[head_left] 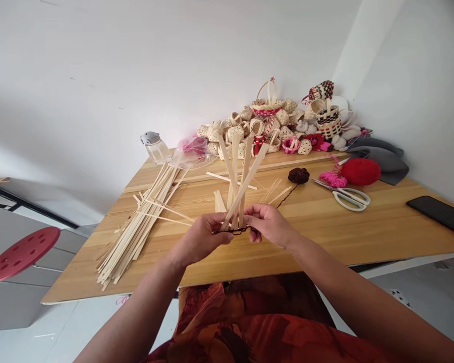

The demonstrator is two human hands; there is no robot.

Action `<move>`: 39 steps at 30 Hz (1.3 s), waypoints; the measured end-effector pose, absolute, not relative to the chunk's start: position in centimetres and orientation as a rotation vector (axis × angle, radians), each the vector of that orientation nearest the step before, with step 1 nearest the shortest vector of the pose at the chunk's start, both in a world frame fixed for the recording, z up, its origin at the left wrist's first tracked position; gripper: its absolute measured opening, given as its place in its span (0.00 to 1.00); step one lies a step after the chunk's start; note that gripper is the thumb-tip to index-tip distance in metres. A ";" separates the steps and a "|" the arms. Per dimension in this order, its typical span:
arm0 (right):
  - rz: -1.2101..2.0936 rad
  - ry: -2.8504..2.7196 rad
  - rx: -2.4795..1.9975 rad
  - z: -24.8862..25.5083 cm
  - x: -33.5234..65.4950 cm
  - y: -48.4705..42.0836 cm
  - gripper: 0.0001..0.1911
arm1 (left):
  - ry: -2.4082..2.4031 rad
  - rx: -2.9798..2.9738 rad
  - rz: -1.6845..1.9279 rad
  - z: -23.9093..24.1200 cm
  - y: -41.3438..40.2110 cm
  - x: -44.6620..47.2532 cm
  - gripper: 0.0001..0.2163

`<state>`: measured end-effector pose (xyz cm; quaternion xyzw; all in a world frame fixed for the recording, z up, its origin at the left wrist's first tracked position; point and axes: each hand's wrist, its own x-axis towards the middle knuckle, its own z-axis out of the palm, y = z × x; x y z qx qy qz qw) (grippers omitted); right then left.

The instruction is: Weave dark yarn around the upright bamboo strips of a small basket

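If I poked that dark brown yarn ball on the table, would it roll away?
The dark brown yarn ball would probably roll a bit, being roundish. It's likely squishy and light, since it's wound yarn. Its strand, trailing toward the right hand, might unwind.

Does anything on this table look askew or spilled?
A few strips jut sideways from the pile toward the left hand, while most lie lengthwise. I see no spill or damage.

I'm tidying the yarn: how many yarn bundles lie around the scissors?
3: the dark brown ball left of the scissors, the pink bundle just behind them, and the red ball beside the pink one. Others may be hidden.
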<state>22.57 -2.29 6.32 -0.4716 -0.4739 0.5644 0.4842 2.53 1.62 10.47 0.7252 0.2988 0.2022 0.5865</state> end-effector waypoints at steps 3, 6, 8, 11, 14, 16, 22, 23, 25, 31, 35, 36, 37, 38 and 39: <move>1.341 -1.210 -1.188 6.2 22.6 -2.5 0.20 | 0.779 1.718 0.398 10.6 1.4 2.5 0.18; 1.254 -1.263 -1.222 6.4 22.7 -2.7 0.19 | 0.886 1.787 0.471 10.3 1.2 2.7 0.17; 1.195 -1.290 -1.236 6.6 22.8 -3.0 0.17 | 0.922 1.838 0.552 10.0 1.1 2.8 0.18; 1.131 -1.341 -1.282 6.8 23.1 -3.3 0.15 | 0.921 1.907 0.633 9.4 0.9 2.9 0.20; 1.075 -1.367 -1.334 6.9 23.2 -3.3 0.14 | 0.901 1.902 0.649 8.9 0.8 3.0 0.19; 1.047 -1.373 -1.339 6.8 23.1 -3.2 0.14 | 0.894 1.851 0.639 8.6 0.7 3.1 0.18; 1.138 -1.358 -1.300 5.5 22.3 -2.9 0.12 | 0.901 1.643 0.661 7.7 0.8 3.2 0.15; 1.146 -1.356 -1.288 5.2 22.1 -2.9 0.12 | 0.900 1.627 0.661 7.6 0.8 3.1 0.15; 1.140 -1.343 -1.262 4.6 22.0 -2.8 0.12 | 0.891 1.613 0.639 7.6 0.8 2.9 0.15; 1.090 -1.282 -1.241 4.9 21.7 -2.5 0.14 | 0.847 1.584 0.634 7.4 0.4 2.5 0.17; 1.076 -1.275 -1.289 4.8 21.8 -2.3 0.14 | 0.824 1.736 0.658 7.5 0.2 2.5 0.19; 1.066 -1.287 -1.288 4.6 21.8 -2.3 0.13 | 0.811 1.826 0.674 7.6 0.2 2.5 0.21; 1.049 -1.304 -1.291 4.4 21.9 -2.2 0.13 | 0.792 1.917 0.681 7.8 0.1 2.5 0.24; 1.026 -1.323 -1.301 4.2 22.0 -2.2 0.12 | 0.769 1.996 0.673 8.1 0.0 2.5 0.28; 1.003 -1.346 -1.316 4.1 22.1 -2.2 0.11 | 0.746 2.055 0.649 8.3 0.0 2.5 0.31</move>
